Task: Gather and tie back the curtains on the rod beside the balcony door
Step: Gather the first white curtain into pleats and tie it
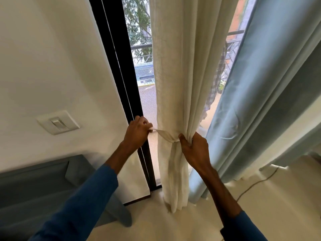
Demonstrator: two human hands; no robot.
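Two hands work cream curtain (175,75): left hand (138,131) pinches tie strip (164,134), right hand (194,150) clutches bundle beside it. Risk: strip slips, gathers spill loose.

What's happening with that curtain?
A person is tying back the cream curtain beside the balcony door. Their right hand grips the bunched cloth where the tie wraps it, while the left hand pinches the tie's end and pulls it out sideways. The blue curtain next to it hangs loose.
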